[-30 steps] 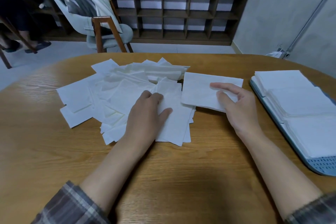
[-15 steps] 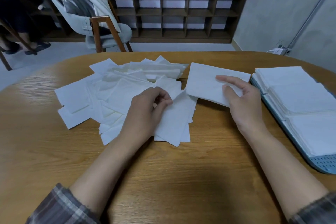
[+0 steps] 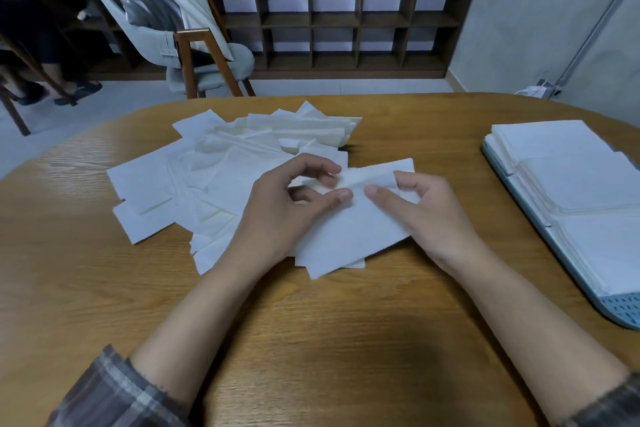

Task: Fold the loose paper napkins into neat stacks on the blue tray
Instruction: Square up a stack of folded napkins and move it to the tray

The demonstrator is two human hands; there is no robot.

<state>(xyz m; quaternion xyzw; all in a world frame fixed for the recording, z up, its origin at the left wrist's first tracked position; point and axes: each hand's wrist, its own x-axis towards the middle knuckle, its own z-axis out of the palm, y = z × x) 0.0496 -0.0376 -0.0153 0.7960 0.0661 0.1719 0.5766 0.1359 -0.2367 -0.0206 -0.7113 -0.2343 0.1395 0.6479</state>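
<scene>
My left hand (image 3: 287,215) and right hand (image 3: 427,215) both pinch one napkin (image 3: 353,232) with curled fingers, overlapping the loose pile (image 3: 214,166) on the worktop (image 3: 311,340); the blue tray (image 3: 623,312) lies well apart, rightward.

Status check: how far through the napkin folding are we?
Done: three stacks of folded napkins lie on the blue tray. In hand: the left hand and right hand pinch one napkin, apparently mid-fold. Left: a sizeable loose pile on the wooden table, so plenty remains.
</scene>
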